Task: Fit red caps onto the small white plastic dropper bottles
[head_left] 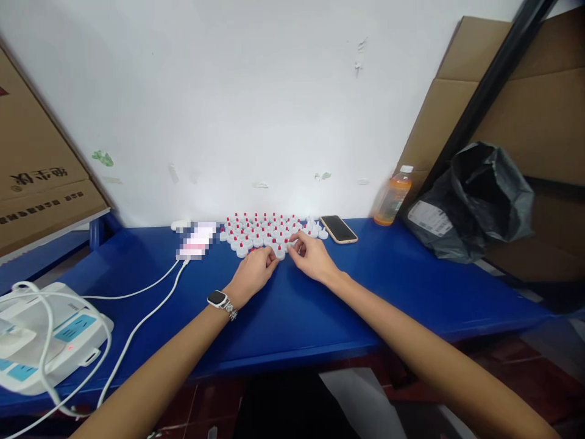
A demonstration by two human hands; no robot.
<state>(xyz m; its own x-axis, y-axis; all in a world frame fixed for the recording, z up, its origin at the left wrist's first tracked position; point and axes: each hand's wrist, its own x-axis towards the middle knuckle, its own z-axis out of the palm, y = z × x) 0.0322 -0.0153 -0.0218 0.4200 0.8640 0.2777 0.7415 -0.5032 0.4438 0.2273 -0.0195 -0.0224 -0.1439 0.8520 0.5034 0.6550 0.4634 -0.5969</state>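
Several small white caps with red tips [262, 230] lie packed in rows on the blue table [292, 311] near the wall. My left hand [254, 270], with a watch on its wrist, rests with curled fingers at the front edge of the cluster. My right hand [312, 253] pinches one white cap at the cluster's front right corner. What my left fingers hold, if anything, is hidden.
A phone [339, 228] lies face up right of the caps, an orange drink bottle [393, 196] beyond it. A black plastic bag [475, 201] and cardboard stand at the right. A white power strip [46, 335] with cables sits at the left, a cardboard box [36, 171] behind it.
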